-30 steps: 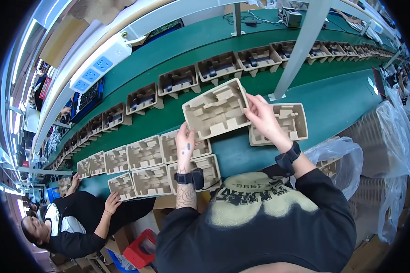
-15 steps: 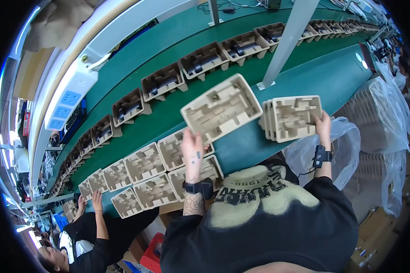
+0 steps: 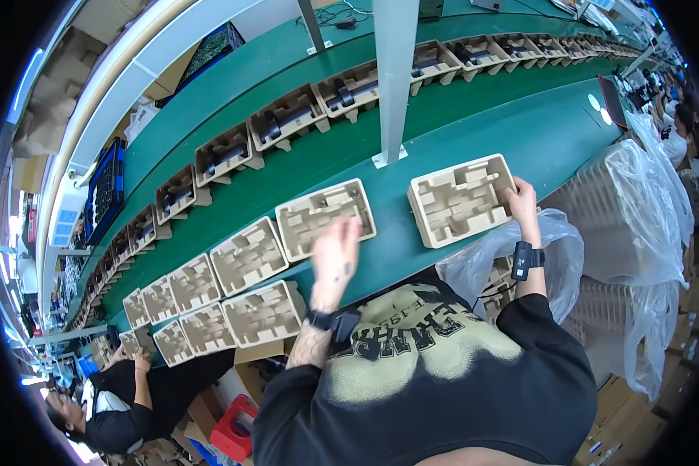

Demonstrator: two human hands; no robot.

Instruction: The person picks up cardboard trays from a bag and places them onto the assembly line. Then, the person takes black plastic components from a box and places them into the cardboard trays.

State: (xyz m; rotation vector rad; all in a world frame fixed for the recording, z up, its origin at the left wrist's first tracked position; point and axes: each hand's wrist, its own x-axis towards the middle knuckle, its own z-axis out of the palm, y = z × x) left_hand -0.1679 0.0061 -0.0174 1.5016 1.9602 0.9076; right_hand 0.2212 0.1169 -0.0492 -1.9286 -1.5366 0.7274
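My left hand (image 3: 336,252), blurred, reaches over the near right part of a beige moulded tray (image 3: 303,225) that rests at the right end of the far row. Its fingers look stretched out, and the tray is not lifted. At the right, my right hand (image 3: 522,202) grips the right rim of another beige moulded tray (image 3: 462,200), thumb over the inner edge. That tray sits at the table's near edge; whether others are nested beneath it is hard to tell. A closer row includes an empty tray (image 3: 264,314) left of my left forearm.
Beyond the green table (image 3: 481,144), filled trays (image 3: 287,116) line a green conveyor. A metal post (image 3: 396,78) stands between. Plastic-wrapped tray stacks (image 3: 617,210) are at right. A co-worker's hand (image 3: 142,363) touches a tray at far left; a red container (image 3: 233,427) sits below.
The tray my left hand held in the air now rests at the row's end, its fingers off the rim. My right hand's tray is nearer the table's edge. The view has shifted.
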